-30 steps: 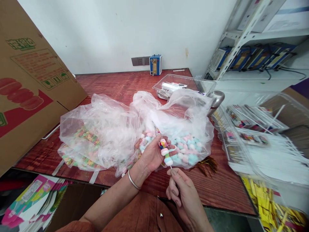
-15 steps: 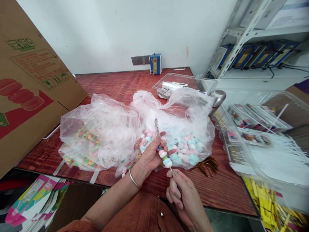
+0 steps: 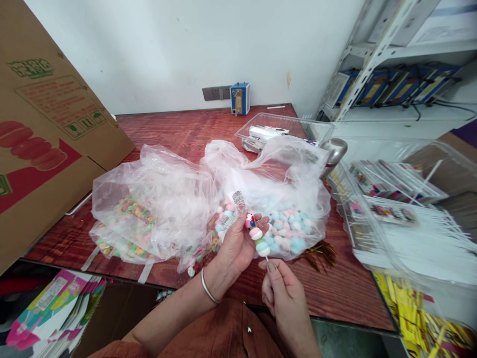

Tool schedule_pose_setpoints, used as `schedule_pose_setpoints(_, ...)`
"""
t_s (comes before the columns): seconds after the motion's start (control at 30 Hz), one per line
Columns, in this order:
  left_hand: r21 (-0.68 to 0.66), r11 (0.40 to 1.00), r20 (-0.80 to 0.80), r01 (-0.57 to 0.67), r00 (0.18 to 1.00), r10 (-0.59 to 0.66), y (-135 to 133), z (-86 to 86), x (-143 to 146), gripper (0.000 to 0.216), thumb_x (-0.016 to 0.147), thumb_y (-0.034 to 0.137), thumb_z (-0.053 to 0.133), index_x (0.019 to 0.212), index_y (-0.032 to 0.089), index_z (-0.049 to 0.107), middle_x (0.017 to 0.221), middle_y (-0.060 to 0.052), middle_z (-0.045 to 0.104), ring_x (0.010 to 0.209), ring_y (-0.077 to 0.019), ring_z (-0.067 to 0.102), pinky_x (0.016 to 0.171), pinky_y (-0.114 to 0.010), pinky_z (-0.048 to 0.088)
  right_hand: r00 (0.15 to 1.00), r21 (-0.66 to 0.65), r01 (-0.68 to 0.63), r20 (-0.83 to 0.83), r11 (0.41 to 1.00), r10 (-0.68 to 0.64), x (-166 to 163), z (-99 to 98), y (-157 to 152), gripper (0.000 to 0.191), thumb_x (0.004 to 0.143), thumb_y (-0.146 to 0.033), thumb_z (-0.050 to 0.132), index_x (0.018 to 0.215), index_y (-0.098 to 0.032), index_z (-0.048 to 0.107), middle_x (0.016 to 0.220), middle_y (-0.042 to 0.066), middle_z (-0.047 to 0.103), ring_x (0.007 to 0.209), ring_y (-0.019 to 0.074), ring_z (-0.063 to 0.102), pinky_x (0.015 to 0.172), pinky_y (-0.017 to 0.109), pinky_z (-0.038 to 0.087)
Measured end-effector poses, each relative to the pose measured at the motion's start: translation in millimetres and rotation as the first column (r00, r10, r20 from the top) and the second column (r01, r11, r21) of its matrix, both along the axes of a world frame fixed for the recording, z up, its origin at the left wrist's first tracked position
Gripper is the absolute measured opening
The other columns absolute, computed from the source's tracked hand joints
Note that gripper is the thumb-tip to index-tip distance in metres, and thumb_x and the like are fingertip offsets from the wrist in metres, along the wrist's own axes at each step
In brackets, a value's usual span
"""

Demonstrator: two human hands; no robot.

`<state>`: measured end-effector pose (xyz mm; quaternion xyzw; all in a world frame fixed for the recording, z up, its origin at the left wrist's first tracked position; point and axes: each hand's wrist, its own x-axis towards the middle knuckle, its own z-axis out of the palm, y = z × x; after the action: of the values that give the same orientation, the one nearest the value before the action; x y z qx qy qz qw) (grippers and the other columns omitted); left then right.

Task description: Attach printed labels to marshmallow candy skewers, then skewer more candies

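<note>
A candy skewer (image 3: 258, 237) with pink, white and blue pieces on a thin white stick is held between both hands over the table's front edge. My right hand (image 3: 283, 293) pinches the bare lower end of the stick. My left hand (image 3: 238, 238), with a bangle on the wrist, is closed around the skewer's upper part together with a printed clear wrapper (image 3: 234, 209). Just behind lies a clear plastic bag (image 3: 294, 199) of pastel candies. A second bag (image 3: 149, 204) with multicoloured candies lies to its left.
A large cardboard box (image 3: 44, 134) leans at the left on the red wooden table (image 3: 179, 129). Clear plastic trays (image 3: 402, 209) of packaged sticks stand at the right, another tray (image 3: 283, 127) behind. Gold twist ties (image 3: 320, 251) lie beside the bag. Metal shelving rises at the right.
The left hand has shifted its fingers on the skewer and the wrapper has turned and come lower. The right hand stays pinched on the stick's end.
</note>
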<state>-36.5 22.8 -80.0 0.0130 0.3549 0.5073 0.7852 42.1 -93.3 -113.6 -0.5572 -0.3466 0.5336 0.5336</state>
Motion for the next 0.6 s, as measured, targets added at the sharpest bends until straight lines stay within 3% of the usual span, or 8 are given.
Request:
schedule_pose_setpoints(0.07,0.000,1.000,-0.028,-0.016,0.999,0.016,-2,1.1,2,0.023,0.085,0.035,0.071,0.082,0.014,0.064,0.083,-0.007,0.069,0.080,-0.0193,0.070,0.079,-0.034,0.059,0.909,0.154,0.001,0.411,0.988,-0.065,3,-3.3,-2,0.031,0.098,-0.043,0.048,0.092,-0.019,0.067,0.059,-0.001,0.060,0.049,0.0123,0.051,0.048,0.022,0.037)
schedule_pose_setpoints(0.13,0.001,1.000,-0.041,-0.023,0.999,0.023,-4,1.4,3,0.023,0.082,0.036,0.074,0.084,0.016,0.064,0.084,-0.007,0.070,0.082,-0.0202,0.070,0.078,-0.033,0.059,0.686,0.329,-0.044,0.696,0.943,-0.211,6,-6.0,-3,0.027,0.099,-0.034,0.048,0.098,-0.017,0.069,0.071,0.005,0.071,0.057,0.0155,0.061,0.055,0.025,0.041)
schedule_pose_setpoints(0.23,0.005,1.000,-0.071,-0.028,0.997,0.028,-4,1.1,3,0.024,0.080,0.035,0.077,0.083,0.016,0.063,0.081,-0.006,0.069,0.080,-0.0207,0.071,0.077,-0.034,0.059,0.414,0.496,-0.129,0.814,0.859,-0.408,10,-7.8,-2,0.023,0.098,-0.024,0.051,0.102,-0.013,0.070,0.072,0.006,0.074,0.052,0.0155,0.061,0.057,0.026,0.041)
schedule_pose_setpoints(0.3,0.015,1.000,-0.086,-0.018,0.996,0.019,-4,0.9,3,0.024,0.078,0.034,0.078,0.082,0.015,0.063,0.076,-0.005,0.068,0.074,-0.0202,0.070,0.076,-0.035,0.059,0.376,0.531,-0.143,0.810,0.835,-0.451,12,-6.6,-1,0.021,0.097,-0.022,0.053,0.102,-0.013,0.071,0.073,0.007,0.075,0.052,0.0153,0.061,0.058,0.027,0.042)
schedule_pose_setpoints(0.37,0.061,0.998,-0.078,0.008,0.997,-0.003,-4,0.7,1,0.023,0.078,0.032,0.078,0.081,0.015,0.063,0.072,-0.002,0.065,0.068,-0.0178,0.069,0.076,-0.035,0.059,0.477,0.483,-0.096,0.790,0.870,-0.385,13,-3.4,-2,0.021,0.097,-0.024,0.052,0.101,-0.015,0.070,0.077,0.006,0.075,0.058,0.0158,0.064,0.059,0.026,0.044)
schedule_pose_setpoints(0.43,0.122,0.991,-0.040,0.052,0.998,-0.048,-4,0.3,-1,0.019,0.080,0.030,0.077,0.085,0.016,0.064,0.070,0.000,0.064,0.064,-0.0146,0.066,0.078,-0.036,0.059,0.688,0.343,-0.029,0.688,0.939,-0.230,12,0.7,-3,0.026,0.099,-0.032,0.048,0.096,-0.017,0.070,0.072,0.004,0.072,0.057,0.0151,0.062,0.056,0.024,0.043)
schedule_pose_setpoints(0.5,0.160,0.981,0.021,0.111,0.993,-0.116,-5,-0.5,-3,0.016,0.084,0.028,0.073,0.090,0.016,0.065,0.069,0.001,0.063,0.062,-0.0126,0.064,0.082,-0.037,0.058,0.889,0.160,-0.001,0.451,0.987,-0.073,10,4.3,-4,0.034,0.100,-0.041,0.043,0.094,-0.018,0.067,0.056,-0.002,0.060,0.046,0.0124,0.051,0.046,0.023,0.037)
schedule_pose_setpoints(0.6,0.181,0.972,0.112,0.152,0.978,-0.174,-7,-2.1,-4,0.017,0.090,0.032,0.065,0.088,0.015,0.065,0.069,0.000,0.062,0.068,-0.0137,0.065,0.087,-0.039,0.057,0.970,0.047,-0.004,0.242,0.999,-0.008,8,6.2,-4,0.040,0.101,-0.047,0.039,0.092,-0.017,0.065,0.047,-0.007,0.045,0.040,0.0107,0.040,0.040,0.021,0.031)
